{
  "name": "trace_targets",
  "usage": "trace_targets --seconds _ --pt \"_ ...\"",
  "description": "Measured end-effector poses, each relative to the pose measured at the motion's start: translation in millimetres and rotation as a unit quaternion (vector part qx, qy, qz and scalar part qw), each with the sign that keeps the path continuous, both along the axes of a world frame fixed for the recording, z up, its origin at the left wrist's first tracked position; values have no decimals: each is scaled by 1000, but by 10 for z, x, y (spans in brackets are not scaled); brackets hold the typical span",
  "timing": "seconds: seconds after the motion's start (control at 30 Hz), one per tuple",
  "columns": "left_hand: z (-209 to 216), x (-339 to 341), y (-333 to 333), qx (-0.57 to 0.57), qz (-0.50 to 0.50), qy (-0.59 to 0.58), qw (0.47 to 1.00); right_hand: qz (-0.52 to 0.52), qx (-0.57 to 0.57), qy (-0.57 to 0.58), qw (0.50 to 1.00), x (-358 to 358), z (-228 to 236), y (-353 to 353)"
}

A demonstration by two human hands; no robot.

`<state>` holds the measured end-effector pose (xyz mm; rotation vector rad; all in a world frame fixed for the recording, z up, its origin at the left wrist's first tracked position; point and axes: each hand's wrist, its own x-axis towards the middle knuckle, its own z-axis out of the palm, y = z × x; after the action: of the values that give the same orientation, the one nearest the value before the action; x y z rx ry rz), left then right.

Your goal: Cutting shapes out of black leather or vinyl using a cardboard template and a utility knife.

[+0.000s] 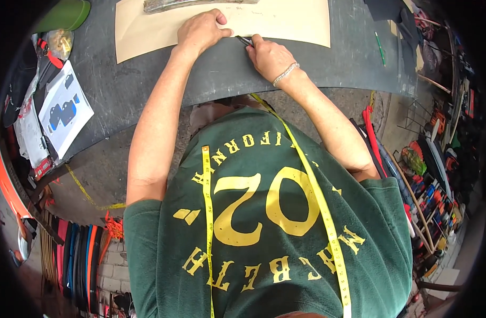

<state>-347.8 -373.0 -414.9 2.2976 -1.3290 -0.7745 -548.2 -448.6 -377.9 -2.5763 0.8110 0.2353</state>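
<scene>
A large beige sheet of card (147,34) lies on the dark worktable with faint handwriting on it. My left hand (202,31) rests on the sheet near its close edge, thumb and forefinger apart, holding nothing that I can see. Just to the right, my right hand (270,57) is closed around a slim dark tool (244,41). Its tip meets the card's near edge, beside my left thumb; the exact kind of tool is hard to make out. Across the card's far side lies a long flat bar (200,4), partly cut off by the frame.
The dark worktable (126,95) has a curved near edge. A green pencil (380,49) lies at right. Printed sheets (78,122) and a bag sit at left, below a green object (68,15). A yellow measuring tape (328,222) hangs around my neck. Cluttered racks stand both sides.
</scene>
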Motion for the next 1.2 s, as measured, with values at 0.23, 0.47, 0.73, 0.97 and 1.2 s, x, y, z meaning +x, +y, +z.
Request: trace_targets --seconds 0.23,0.47,0.73,0.97,1.2 --pt "76 33 286 -123 17 -221 967 -13 3 -2 1000 -47 -116 -15" --pt "-131 142 475 -408 23 76 910 18 -1 -85 996 82 -130 133" --pt "76 92 391 -202 44 -15 978 7 -1 -74 997 92 -134 123" --pt "553 -91 185 -1 59 -128 990 24 -10 -53 998 117 -163 87" --pt "415 69 285 16 46 -120 992 10 9 -20 1000 43 -157 81"
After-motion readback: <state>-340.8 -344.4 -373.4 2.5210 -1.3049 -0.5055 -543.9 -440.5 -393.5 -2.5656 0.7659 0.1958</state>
